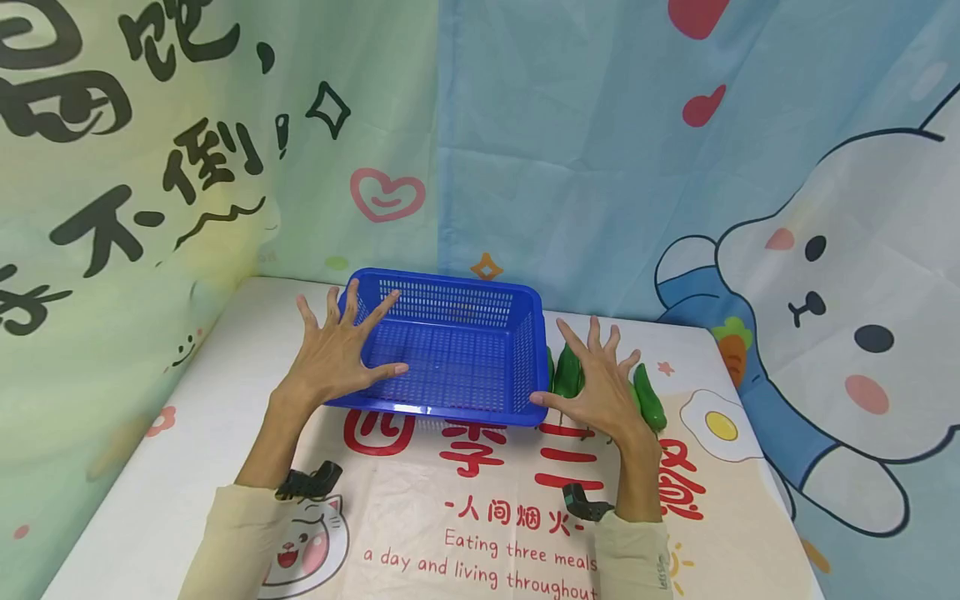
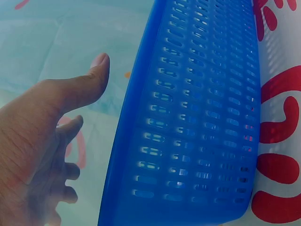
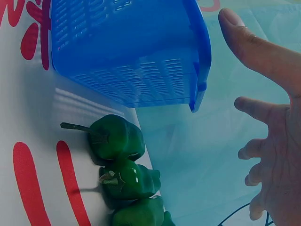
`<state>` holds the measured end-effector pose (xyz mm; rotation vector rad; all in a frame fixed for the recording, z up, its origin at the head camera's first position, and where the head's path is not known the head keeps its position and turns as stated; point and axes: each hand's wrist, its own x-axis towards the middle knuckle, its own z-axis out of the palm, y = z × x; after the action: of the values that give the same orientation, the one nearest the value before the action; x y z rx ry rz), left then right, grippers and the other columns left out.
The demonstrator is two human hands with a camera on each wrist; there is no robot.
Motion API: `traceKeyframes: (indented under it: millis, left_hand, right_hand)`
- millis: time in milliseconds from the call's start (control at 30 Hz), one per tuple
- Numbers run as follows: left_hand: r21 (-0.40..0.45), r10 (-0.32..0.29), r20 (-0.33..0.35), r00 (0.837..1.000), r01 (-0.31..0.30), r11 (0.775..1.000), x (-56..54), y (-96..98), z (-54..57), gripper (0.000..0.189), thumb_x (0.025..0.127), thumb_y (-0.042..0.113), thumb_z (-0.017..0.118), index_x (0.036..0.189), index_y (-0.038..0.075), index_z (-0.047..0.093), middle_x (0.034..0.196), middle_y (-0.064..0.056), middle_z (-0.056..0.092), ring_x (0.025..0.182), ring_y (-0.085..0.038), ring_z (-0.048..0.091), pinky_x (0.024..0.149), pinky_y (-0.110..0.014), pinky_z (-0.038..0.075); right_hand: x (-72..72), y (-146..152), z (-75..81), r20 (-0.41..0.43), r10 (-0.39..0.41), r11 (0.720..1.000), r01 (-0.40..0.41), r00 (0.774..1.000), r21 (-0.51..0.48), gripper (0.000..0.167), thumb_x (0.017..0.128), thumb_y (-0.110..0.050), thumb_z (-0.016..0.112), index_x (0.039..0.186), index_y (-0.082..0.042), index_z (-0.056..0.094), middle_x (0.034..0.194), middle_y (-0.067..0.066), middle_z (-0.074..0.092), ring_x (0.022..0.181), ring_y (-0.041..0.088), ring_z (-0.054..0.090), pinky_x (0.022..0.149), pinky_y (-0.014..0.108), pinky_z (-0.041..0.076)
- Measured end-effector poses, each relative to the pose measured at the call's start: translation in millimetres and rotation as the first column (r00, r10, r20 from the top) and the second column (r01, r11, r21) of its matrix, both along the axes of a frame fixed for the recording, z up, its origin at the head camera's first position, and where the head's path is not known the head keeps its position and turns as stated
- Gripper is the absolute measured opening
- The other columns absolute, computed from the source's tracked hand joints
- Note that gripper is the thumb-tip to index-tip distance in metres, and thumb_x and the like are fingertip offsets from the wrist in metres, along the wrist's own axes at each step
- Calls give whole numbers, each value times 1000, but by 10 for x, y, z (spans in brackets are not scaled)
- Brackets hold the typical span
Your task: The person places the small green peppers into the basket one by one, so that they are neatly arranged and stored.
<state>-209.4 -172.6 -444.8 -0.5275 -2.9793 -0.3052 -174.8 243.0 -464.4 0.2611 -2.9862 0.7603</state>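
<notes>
A blue plastic basket [image 1: 450,414] with slotted walls stands on the table; no contents show inside it. Above its left end my left hand [image 1: 337,354] is spread wide, thumb over the basket. In the left wrist view that hand [image 2: 42,136] is apart from the basket wall [image 2: 188,117]. My right hand [image 1: 596,387], also spread, hovers past the basket's right end, partly hiding several green peppers [image 1: 567,372]. The right wrist view shows these peppers [image 3: 117,136] lying side by side beside the basket [image 3: 136,61], below the empty right hand [image 3: 277,141].
A printed mat [image 1: 450,517] with red lettering covers much of the white table [image 1: 142,492]. Behind hangs a patterned cloth [image 1: 562,167], meeting the table's far edge. One green pepper [image 1: 648,400] lies to the right of my right hand.
</notes>
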Motion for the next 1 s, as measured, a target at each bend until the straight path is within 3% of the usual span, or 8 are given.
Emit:
traceKeyframes:
  millis: [300, 433, 500, 600, 767, 833, 900, 1000]
  left_hand:
    - [32, 10, 20, 1000, -11, 999, 24, -28, 15, 112, 90, 77, 68, 177, 34, 12, 180, -32, 6, 163, -66, 10, 119, -89, -9]
    - [101, 34, 21, 999, -36, 994, 19, -62, -2, 98, 101, 66, 64, 177, 32, 11, 179, -34, 12, 162, -65, 15, 120, -89, -6]
    - [178, 58, 16, 998, -60, 982, 10, -87, -23, 88, 108, 56, 60, 177, 29, 13, 177, -35, 17, 162, -64, 19, 121, -89, -1]
    - [346, 126, 8, 992, -121, 930, -9, -145, -87, 74, 114, 45, 55, 176, 23, 22, 176, -34, 24, 159, -63, 28, 121, -88, 15]
    - [619, 291, -34, 956, -209, 757, -52, -250, -220, 52, 115, 26, 52, 163, 8, 48, 161, -31, 52, 139, -59, 57, 114, -75, 43]
    - [673, 342, -47, 939, -223, 705, -80, -286, -269, 45, 114, 20, 53, 156, 3, 56, 148, -32, 64, 127, -55, 68, 109, -70, 50]
    - [691, 378, -45, 925, -244, 680, -105, -318, -314, 42, 114, 19, 54, 151, 1, 61, 135, -33, 71, 112, -53, 76, 99, -68, 57]
    - [670, 413, -33, 910, -287, 685, -126, -351, -366, 40, 113, 22, 55, 145, 2, 67, 123, -31, 77, 97, -50, 80, 83, -63, 60]
  right_hand:
    - [11, 0, 1, -15, -4, 1000, 4, 1000, -12, 119, 78, -64, 86, 175, -28, 26, 182, 27, 3, 164, 64, -8, 116, 92, -8]
    - [24, 7, 0, -44, -25, 999, 24, 999, -30, 115, 80, -64, 84, 174, -28, 28, 182, 27, 7, 165, 63, -2, 120, 90, -3]
    - [31, 15, 1, -46, -41, 998, 38, 998, -52, 112, 82, -62, 83, 174, -28, 29, 183, 25, 9, 166, 61, 1, 122, 88, 1]
    - [45, 37, 18, -29, -65, 991, 61, 997, -122, 103, 88, -57, 82, 173, -27, 32, 183, 22, 13, 167, 58, 10, 125, 85, 9]
    - [54, 91, 25, -82, -98, 969, 76, 992, -233, 79, 97, -40, 83, 165, -16, 50, 174, 23, 39, 163, 50, 33, 125, 78, 27]
    - [61, 109, 21, -137, -117, 964, 80, 984, -253, 69, 98, -33, 83, 158, -10, 58, 163, 24, 54, 155, 48, 48, 123, 73, 35]
    - [66, 124, 15, -192, -145, 960, 91, 971, -265, 61, 98, -29, 83, 152, -6, 64, 151, 24, 66, 141, 48, 62, 118, 69, 45]
    - [76, 135, 12, -263, -198, 955, 125, 944, -268, 51, 100, -27, 81, 144, -3, 70, 133, 24, 76, 120, 47, 75, 104, 64, 57]
